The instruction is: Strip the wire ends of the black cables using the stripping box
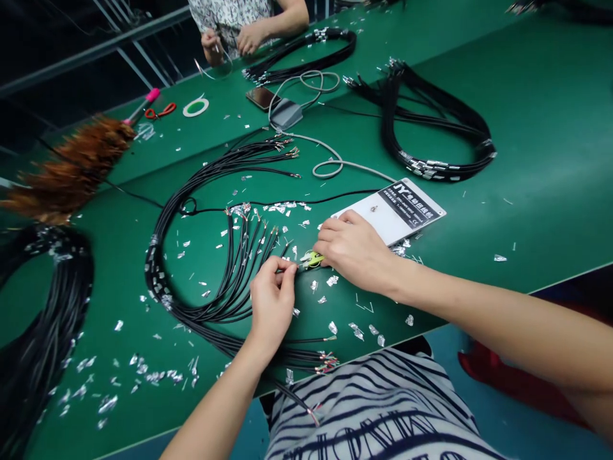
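Observation:
My left hand (272, 297) is closed in a pinch on the end of a black cable, mostly hidden by the fingers. My right hand (352, 249) is wrapped round small yellow-green snips (313, 259), their tips pointing left, close to my left fingertips. A curved bundle of black cables (165, 255) lies to the left of my hands, with several stripped ends fanned out showing coloured inner wires. Right behind my right hand lies a white machine plate (378, 220) with a black label, partly covered by the hand.
Foil scraps (143, 367) litter the green table (541, 128). More cable coils (431, 121) lie at back right and far left. A grey pedal (286, 114), phone (262, 97), tape roll (196, 107), red-handled scissors (161, 111) and brown duster (81, 166) lie behind. Another person (239, 25) works opposite.

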Demonstrator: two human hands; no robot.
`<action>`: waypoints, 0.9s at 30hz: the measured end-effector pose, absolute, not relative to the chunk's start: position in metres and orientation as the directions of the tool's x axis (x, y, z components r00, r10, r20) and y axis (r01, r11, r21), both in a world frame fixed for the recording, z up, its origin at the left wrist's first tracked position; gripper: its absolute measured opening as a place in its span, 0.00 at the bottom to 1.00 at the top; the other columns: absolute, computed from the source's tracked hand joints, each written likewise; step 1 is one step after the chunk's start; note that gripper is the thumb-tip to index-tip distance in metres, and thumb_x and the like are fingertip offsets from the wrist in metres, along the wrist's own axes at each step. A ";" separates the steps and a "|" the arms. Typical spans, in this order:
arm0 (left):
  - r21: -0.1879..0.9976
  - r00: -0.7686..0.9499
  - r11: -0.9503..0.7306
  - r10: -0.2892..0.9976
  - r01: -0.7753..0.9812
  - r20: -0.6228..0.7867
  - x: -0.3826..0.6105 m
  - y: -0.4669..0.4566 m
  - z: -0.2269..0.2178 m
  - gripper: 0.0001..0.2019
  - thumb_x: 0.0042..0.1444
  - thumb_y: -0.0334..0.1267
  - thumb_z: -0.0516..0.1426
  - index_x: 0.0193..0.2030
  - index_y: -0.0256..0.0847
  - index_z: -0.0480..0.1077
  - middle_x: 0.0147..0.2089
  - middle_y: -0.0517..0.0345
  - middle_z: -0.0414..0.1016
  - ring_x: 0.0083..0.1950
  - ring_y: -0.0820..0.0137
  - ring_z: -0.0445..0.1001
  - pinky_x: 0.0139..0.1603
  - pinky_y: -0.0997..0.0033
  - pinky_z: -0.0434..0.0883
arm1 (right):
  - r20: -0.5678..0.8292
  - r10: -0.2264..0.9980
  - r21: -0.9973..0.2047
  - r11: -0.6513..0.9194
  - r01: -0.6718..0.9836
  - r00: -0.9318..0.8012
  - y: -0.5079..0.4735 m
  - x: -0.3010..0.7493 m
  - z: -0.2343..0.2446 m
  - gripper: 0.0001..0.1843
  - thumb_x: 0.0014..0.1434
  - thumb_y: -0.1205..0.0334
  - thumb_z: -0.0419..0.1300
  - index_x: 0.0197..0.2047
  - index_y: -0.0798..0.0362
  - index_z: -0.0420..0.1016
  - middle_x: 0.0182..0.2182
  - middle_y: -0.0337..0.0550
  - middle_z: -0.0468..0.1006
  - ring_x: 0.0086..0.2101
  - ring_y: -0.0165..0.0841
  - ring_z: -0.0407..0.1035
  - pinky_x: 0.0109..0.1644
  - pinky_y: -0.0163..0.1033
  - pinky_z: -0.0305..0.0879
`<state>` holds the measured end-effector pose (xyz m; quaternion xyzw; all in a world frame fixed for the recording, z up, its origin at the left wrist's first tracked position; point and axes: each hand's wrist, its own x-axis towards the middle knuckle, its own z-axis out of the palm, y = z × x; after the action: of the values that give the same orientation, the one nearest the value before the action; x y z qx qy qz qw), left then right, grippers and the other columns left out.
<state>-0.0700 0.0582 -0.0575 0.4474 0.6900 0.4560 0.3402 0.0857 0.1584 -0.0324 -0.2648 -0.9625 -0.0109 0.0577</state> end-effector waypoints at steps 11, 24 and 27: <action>0.940 -0.351 0.196 0.932 0.280 -0.090 -0.068 0.066 -0.066 0.07 0.55 0.39 0.57 0.29 0.40 0.66 0.23 0.65 0.64 0.19 0.78 0.58 0.19 0.78 0.52 | 0.191 0.480 0.040 0.868 0.496 -0.856 0.158 0.088 -0.038 0.07 0.58 0.73 0.62 0.30 0.53 0.74 0.28 0.41 0.77 0.38 0.38 0.65 0.41 0.44 0.45; 0.952 -0.370 0.223 0.919 0.209 -0.134 -0.068 0.065 -0.069 0.09 0.54 0.42 0.58 0.30 0.40 0.66 0.22 0.67 0.62 0.19 0.78 0.56 0.19 0.78 0.52 | 0.321 0.503 -0.084 0.859 0.505 -0.802 0.152 0.107 -0.030 0.03 0.61 0.64 0.63 0.39 0.53 0.75 0.41 0.46 0.82 0.49 0.42 0.70 0.47 0.46 0.52; 0.948 -0.365 0.235 0.919 0.213 -0.146 -0.070 0.064 -0.070 0.10 0.54 0.43 0.58 0.31 0.39 0.66 0.21 0.67 0.62 0.19 0.78 0.55 0.19 0.77 0.50 | 0.528 0.580 -0.233 0.802 0.551 -0.620 0.143 0.139 -0.027 0.05 0.64 0.69 0.59 0.43 0.52 0.73 0.42 0.43 0.83 0.47 0.37 0.73 0.47 0.44 0.58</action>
<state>-0.0701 0.0643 -0.0705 0.4127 0.6858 0.4606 0.3836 0.1385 0.1432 -0.0265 -0.3141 -0.8998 0.0239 0.3020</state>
